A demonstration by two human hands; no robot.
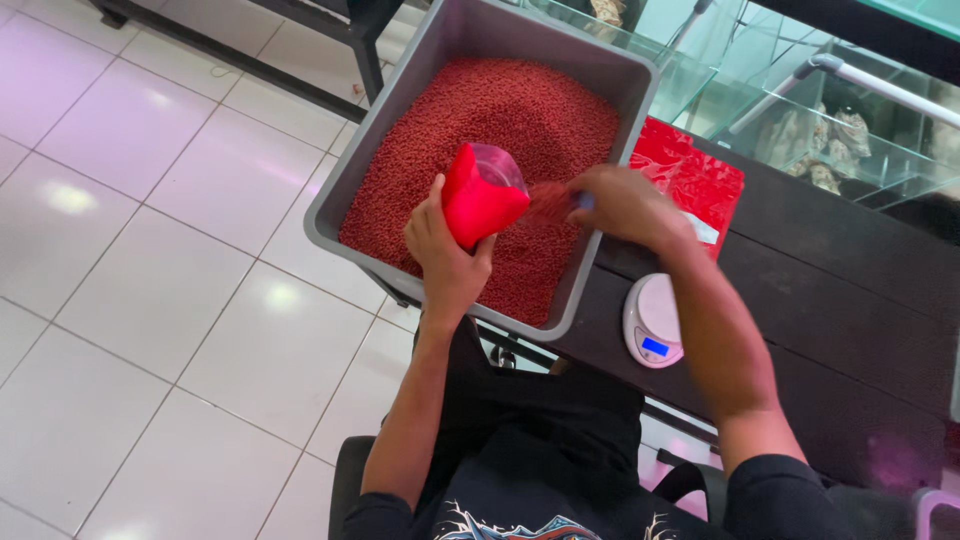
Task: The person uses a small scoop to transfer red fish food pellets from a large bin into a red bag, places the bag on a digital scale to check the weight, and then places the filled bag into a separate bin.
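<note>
Spreading across the left of the view, a white tiled floor (150, 300), glossy and catching reflections. Filling the right side, a dark desk (850, 300), with glass tanks (800, 110) lining up behind it at the top right. Resting at the desk's left edge and jutting out over the floor, a grey rectangular tub (420, 80), holding a deep bed of small red pellets (500, 120). Lying on the desk just beside the tub's right wall, a stack of red pouches (700, 180), partly hiding behind the right arm. Sitting on the desk near the tub's lower right corner, a small white round scale (652, 320) with a blue lit display. Hovering above the pellets, near the middle of the tub, a red pouch (478, 200) with its clear mouth open and tilting up and to the right. Wrapping around the pouch from below, the left hand (445, 250), its grip closed on the pouch's body. Reaching in from the right, the right hand (625, 205), its grip closed around a small bluish scoop (583, 201), mostly hidden, with blurred pellets showing between it and the pouch mouth.
</note>
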